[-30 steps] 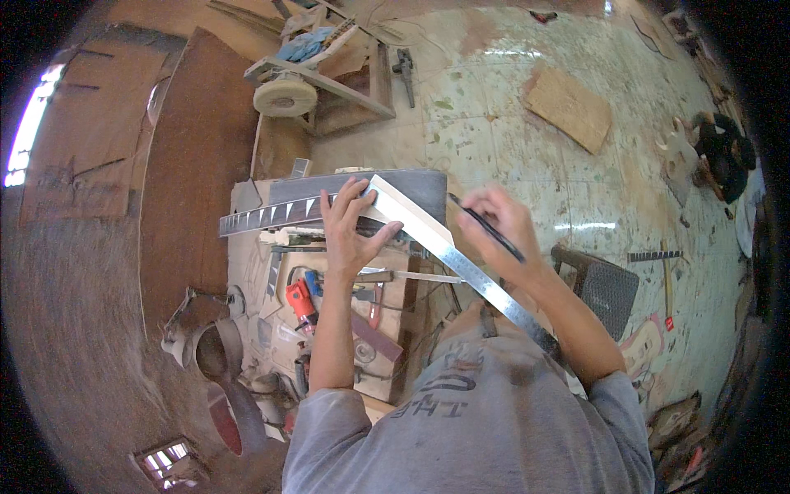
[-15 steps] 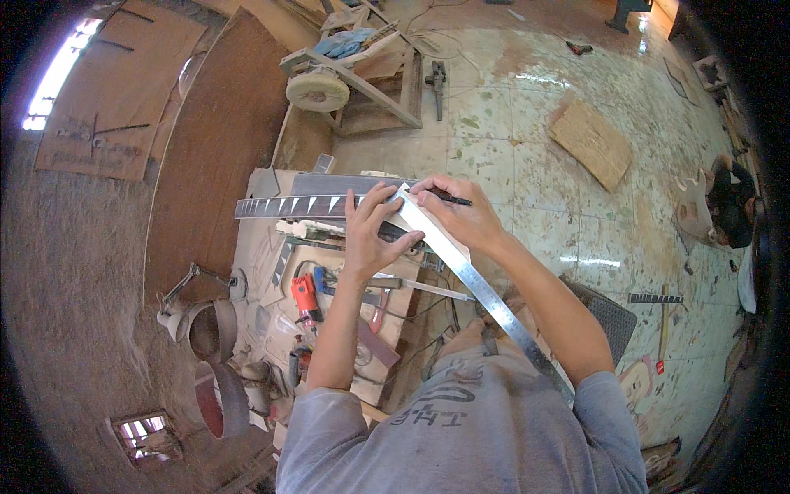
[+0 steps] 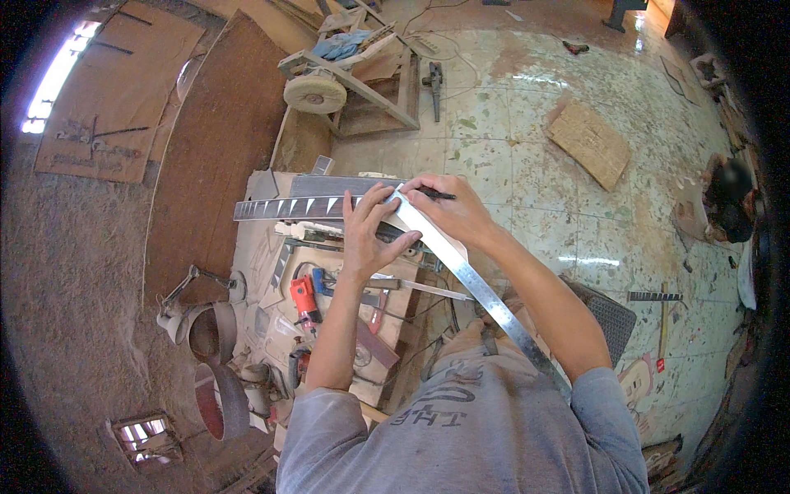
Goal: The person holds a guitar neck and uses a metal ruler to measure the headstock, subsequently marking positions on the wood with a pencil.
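Observation:
A guitar neck (image 3: 276,209) with a dark fretboard and white triangular inlays lies crosswise on the bench. Across its right part slants a long steel ruler (image 3: 473,280), running down toward my shirt. My left hand (image 3: 370,226) holds the ruler there, fingers bent over its upper end and thumb against its edge lower down. In my right hand (image 3: 453,210) is a dark pen (image 3: 438,193), pinched beside the ruler's upper end. My fingers hide the pen's tip. A dark grey flat strip (image 3: 329,186) rests just beyond the neck.
Under my left forearm, the bench (image 3: 395,317) carries a red power tool (image 3: 304,296) and other tools. A brown board (image 3: 218,148) leans at left. Beyond stands a wooden frame with a round wheel (image 3: 315,95). A wooden panel (image 3: 588,144) lies on the floor; another person (image 3: 724,202) is at far right.
My right hand has shifted slightly left with the pen, along the ruler's upper end. The ruler's upper end has moved a little left too; my left hand stays on it.

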